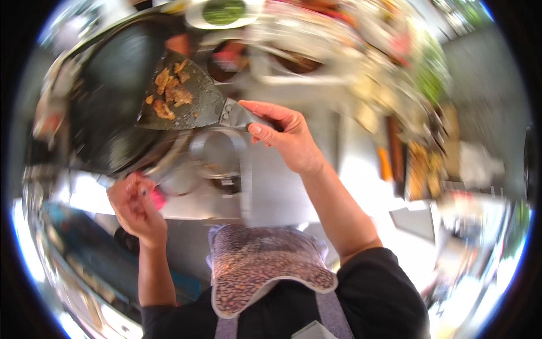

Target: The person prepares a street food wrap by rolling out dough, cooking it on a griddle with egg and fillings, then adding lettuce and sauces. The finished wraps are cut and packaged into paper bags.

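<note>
My right hand [281, 133] grips the handle of a wide metal wok turner [199, 106]. Several browned, cooked food pieces [173, 91] lie on its broad blade. The blade is held above the right side of a large dark wok [110, 93]. My left hand [137, 207] is curled at the wok's near edge, around what looks like a bright pink cloth [157, 199]. Whether a wok handle lies under those fingers is hidden. A round metal pot or ring [218, 152] stands below the blade, between my hands.
A white dish of chopped greens [224, 12] stands at the back. Right of it are a white tray [296, 78] and blurred bags of food. A stainless counter [279, 186] lies before me. An orange-handled tool [384, 164] and fried-looking food pieces [419, 169] are at right.
</note>
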`<act>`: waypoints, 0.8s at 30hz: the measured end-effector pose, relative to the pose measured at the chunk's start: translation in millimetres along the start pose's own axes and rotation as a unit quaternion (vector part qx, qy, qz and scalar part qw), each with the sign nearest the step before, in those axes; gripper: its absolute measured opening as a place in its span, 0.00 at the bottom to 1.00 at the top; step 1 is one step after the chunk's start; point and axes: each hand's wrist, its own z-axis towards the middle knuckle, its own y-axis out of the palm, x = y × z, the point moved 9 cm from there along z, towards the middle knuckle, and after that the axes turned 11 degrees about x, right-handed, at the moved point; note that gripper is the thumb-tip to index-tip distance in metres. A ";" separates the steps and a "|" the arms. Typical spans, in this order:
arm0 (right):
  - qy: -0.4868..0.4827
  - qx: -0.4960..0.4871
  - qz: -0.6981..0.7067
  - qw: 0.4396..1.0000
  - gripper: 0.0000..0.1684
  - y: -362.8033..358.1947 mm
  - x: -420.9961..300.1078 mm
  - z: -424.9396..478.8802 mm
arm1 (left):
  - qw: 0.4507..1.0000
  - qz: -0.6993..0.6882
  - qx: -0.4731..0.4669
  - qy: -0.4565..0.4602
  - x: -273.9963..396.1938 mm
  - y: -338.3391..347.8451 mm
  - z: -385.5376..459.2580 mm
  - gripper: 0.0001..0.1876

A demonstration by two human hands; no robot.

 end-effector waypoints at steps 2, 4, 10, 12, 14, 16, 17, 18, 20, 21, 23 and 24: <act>-0.036 0.146 -0.097 0.984 0.27 -97.1 -31.9 -73.3 | 0.991 -0.003 -0.078 -0.107 15.8 37.0 -51.0 0.11; -0.085 0.281 -0.198 0.935 0.28 -199.4 -69.7 -151.0 | 0.970 -0.046 -0.141 -0.191 33.4 84.1 -102.7 0.10; -0.155 0.502 -0.595 0.609 0.21 -416.6 -149.8 -339.3 | 0.920 -0.162 -0.265 -0.238 152.9 243.8 -201.9 0.13; -0.196 0.488 -0.680 0.510 0.19 -446.5 -150.5 -351.7 | 0.913 -0.178 -0.299 -0.214 200.2 292.1 -212.5 0.14; -0.217 0.437 -0.764 0.423 0.23 -469.1 -131.0 -352.6 | 0.922 -0.168 -0.326 -0.124 244.8 325.8 -213.7 0.13; -0.239 0.414 -0.782 0.400 0.23 -462.0 -131.5 -352.0 | 0.916 -0.155 -0.369 -0.044 285.1 351.0 -213.7 0.11; -0.246 0.420 -0.778 0.397 0.24 -462.4 -132.1 -358.1 | 0.909 -0.150 -0.389 -0.002 302.5 361.8 -215.8 0.11; -0.246 0.420 -0.773 0.407 0.24 -465.1 -132.3 -362.0 | 0.897 -0.155 -0.411 -0.041 306.5 372.8 -222.8 0.10; -0.243 0.424 -0.761 0.427 0.25 -471.5 -131.5 -371.5 | 0.903 -0.149 -0.404 -0.010 321.1 388.1 -222.3 0.11; -0.243 0.467 -0.719 0.454 0.26 -485.4 -136.6 -386.8 | 0.904 -0.154 -0.398 0.002 328.0 399.9 -224.3 0.11; -0.242 0.549 -0.624 0.501 0.26 -511.2 -140.7 -416.8 | 0.907 -0.164 -0.387 0.017 330.2 421.7 -227.1 0.15; -0.180 0.602 -0.563 0.538 0.26 -534.2 -138.1 -434.3 | 0.905 -0.166 -0.392 -0.009 329.0 430.5 -227.3 0.16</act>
